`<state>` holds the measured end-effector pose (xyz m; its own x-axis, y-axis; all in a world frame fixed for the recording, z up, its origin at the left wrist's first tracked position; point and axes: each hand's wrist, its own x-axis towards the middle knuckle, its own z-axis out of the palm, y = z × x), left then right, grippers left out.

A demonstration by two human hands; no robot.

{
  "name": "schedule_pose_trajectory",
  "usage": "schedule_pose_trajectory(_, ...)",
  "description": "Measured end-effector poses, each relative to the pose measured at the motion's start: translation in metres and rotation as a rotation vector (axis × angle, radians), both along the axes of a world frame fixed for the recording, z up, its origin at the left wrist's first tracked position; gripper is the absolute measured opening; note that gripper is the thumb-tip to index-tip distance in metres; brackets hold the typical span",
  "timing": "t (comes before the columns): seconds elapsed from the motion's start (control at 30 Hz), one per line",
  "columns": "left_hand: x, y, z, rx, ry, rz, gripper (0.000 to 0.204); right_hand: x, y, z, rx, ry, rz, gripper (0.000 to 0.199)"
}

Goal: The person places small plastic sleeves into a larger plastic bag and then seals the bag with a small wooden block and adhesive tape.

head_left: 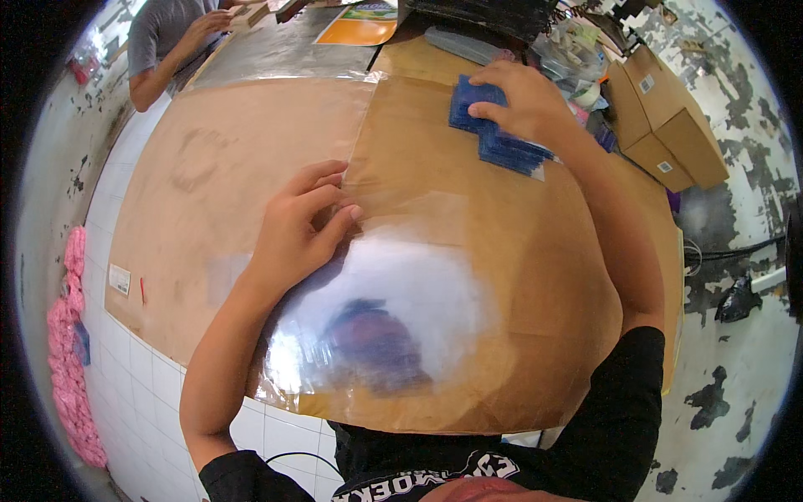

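At the far right of the table, a stack of flat dark blue pieces [512, 152], denim-like in look, lies in overlapping layers. My right hand [523, 100] is over it, thumb and fingers closing on a blue piece [465, 102] at the upper left of the stack. Part of that piece is hidden under the palm. Left of the middle, my left hand [314, 213] rests on the table with fingers bent and the thumb apart from them; nothing shows between. Beneath it is the plastic-covered brown tabletop [519, 276], with a bright glare in front.
A person in a grey shirt [159, 42] works at the far left. Cardboard boxes [665, 125] and clear plastic bags [577, 54] crowd the right back. An orange-and-green printed sheet [360, 25] lies at the back. A pink bundle [71, 360] is by the left wall.
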<state>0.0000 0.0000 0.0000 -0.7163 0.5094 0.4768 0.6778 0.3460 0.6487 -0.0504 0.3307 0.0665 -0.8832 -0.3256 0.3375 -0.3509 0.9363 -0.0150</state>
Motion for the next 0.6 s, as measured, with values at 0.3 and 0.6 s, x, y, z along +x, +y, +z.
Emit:
schedule_pose_trajectory(0.3,-0.001,-0.009,-0.002,0.014,0.046,-0.004,0.013,-0.012,-0.016,0.023,0.025,-0.188,-0.029,0.035)
schedule_pose_trajectory(0.6,0.002,-0.014,0.014,0.198,0.166,0.053,0.014,0.048,-0.079,-0.004,-0.476,-0.671,0.434,0.035)
